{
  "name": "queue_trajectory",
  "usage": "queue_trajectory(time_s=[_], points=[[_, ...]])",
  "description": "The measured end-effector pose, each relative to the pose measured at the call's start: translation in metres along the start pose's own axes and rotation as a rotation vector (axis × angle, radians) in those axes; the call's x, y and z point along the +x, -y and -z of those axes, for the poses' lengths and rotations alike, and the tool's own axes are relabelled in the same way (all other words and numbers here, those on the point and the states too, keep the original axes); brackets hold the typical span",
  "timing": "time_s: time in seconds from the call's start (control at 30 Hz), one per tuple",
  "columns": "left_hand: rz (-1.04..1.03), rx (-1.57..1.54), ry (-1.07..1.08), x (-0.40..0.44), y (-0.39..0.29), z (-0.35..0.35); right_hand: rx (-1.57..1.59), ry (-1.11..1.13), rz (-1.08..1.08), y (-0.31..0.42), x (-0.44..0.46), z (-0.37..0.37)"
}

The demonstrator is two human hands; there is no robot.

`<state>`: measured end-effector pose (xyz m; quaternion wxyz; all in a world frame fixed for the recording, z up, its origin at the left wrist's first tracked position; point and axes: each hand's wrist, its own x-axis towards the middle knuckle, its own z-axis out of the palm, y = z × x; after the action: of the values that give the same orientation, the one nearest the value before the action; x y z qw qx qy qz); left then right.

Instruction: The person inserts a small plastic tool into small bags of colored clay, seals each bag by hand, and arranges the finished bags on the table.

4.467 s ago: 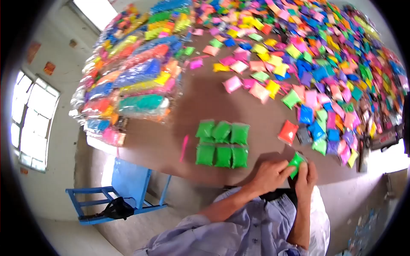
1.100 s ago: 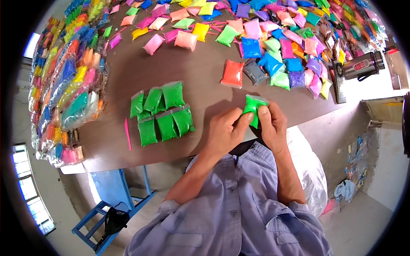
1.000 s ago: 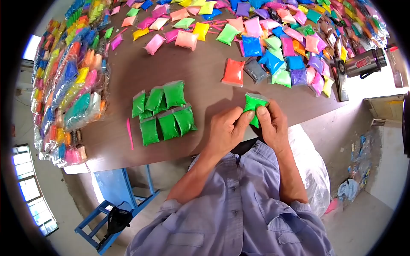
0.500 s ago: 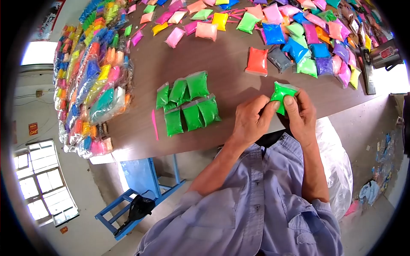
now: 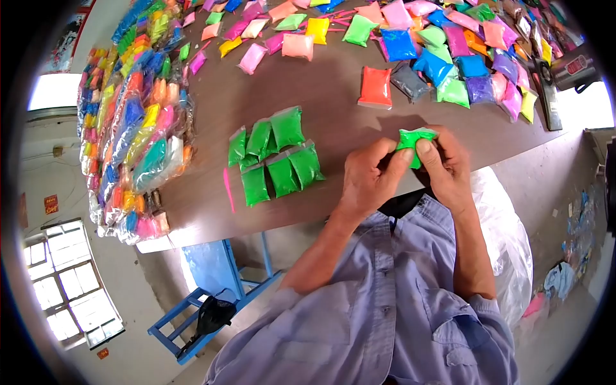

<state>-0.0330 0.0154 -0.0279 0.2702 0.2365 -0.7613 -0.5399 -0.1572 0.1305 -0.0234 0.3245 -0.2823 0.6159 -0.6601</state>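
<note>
Between my two hands is a small clear packet of bright green soft material (image 5: 414, 136), held up near the table's front edge. My left hand (image 5: 372, 174) pinches its left side between thumb and fingers. On the other side, my right hand (image 5: 447, 168) grips it with the thumb pressed on its front. Several darker green packets (image 5: 282, 174) lie in two rough rows to the left of my hands. A thin pink stick (image 5: 229, 190) rests left of those rows. Beyond my hands lie a red packet (image 5: 375, 87) and a dark grey packet (image 5: 410, 81).
A large pile of mixed coloured packets (image 5: 471, 66) covers the table's far right. Bundles of bagged coloured packets (image 5: 135, 138) are stacked along the left end. A blue stool (image 5: 215, 282) with a black item on it stands below the table. A metal cup (image 5: 573, 69) sits at far right.
The view has shifted slightly, so the things on the table appear a little further left. Both hands still hold the bright green packet, now tilted a little differently.
</note>
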Motion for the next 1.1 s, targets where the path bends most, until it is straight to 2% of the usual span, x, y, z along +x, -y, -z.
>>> queue_trajectory(time_s=[0.13,0.27,0.33,0.47,0.53,0.63,0.77,0.83,0.93,1.1], points=[[-0.061,0.093,-0.029,0.0,0.001,0.0,-0.032,-0.005,0.022,-0.003,0.001,0.0],[-0.022,-0.022,-0.011,-0.001,-0.003,-0.003,-0.004,-0.01,-0.012,0.0,0.002,0.001],[0.051,-0.187,-0.026,0.0,-0.005,-0.006,-0.122,-0.028,0.199,-0.006,0.004,0.0],[0.087,-0.131,-0.014,0.0,-0.004,0.0,-0.156,-0.029,0.173,-0.004,0.003,-0.002],[0.03,-0.026,-0.015,-0.001,0.001,0.003,-0.161,0.005,0.102,-0.003,0.002,-0.002],[-0.035,-0.046,-0.077,-0.001,0.006,-0.001,-0.157,-0.006,0.061,0.003,0.002,-0.003],[-0.032,-0.053,-0.051,0.001,0.0,0.0,-0.159,-0.017,0.032,0.004,0.002,-0.002],[0.132,-0.133,-0.019,0.002,-0.014,0.0,-0.086,-0.019,0.052,-0.002,0.002,-0.001],[0.078,-0.137,-0.047,0.001,-0.005,-0.002,-0.145,-0.022,0.102,-0.006,0.002,0.0],[0.053,-0.136,-0.06,0.001,0.003,0.0,-0.146,-0.002,0.069,0.001,0.002,-0.001]])
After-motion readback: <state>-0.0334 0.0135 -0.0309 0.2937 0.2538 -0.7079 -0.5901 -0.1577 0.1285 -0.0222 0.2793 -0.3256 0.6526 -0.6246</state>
